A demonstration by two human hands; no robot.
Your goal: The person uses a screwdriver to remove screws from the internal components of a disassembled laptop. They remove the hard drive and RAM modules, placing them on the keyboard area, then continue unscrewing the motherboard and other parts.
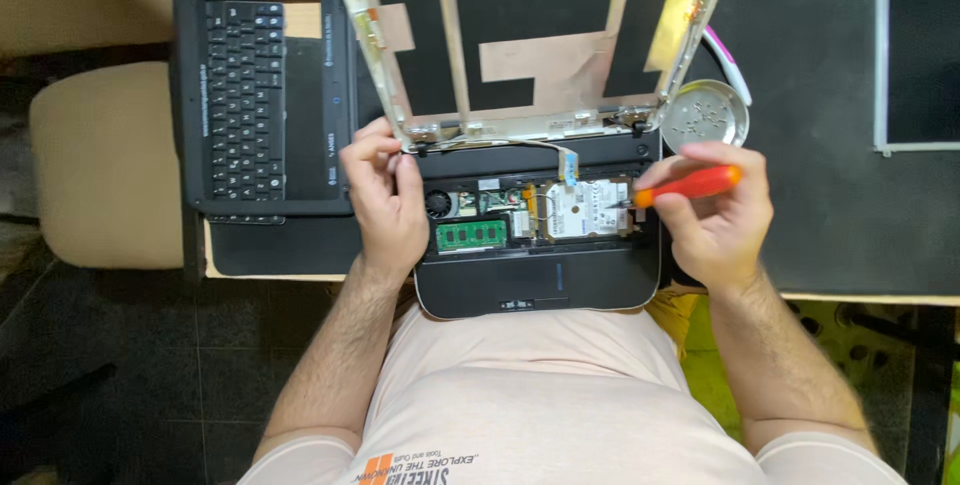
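An opened black laptop base point(590, 280) lies in front of me with its insides bare: a green memory stick point(470, 235), a silver hard drive point(585, 210) and a small fan point(438, 205). Its stripped lid frame point(545, 125) stands up behind. My left hand point(385, 195) grips the laptop's left hinge corner. My right hand point(715, 220) holds an orange-handled screwdriver point(690, 186), its tip pointing at the right side of the hard drive.
A removed black keyboard point(240, 85) rests on a dark panel to the left. A round metal dish point(705, 113) sits by the right hinge. A dark mat point(820, 145) covers the desk; a beige chair point(100, 165) is at left.
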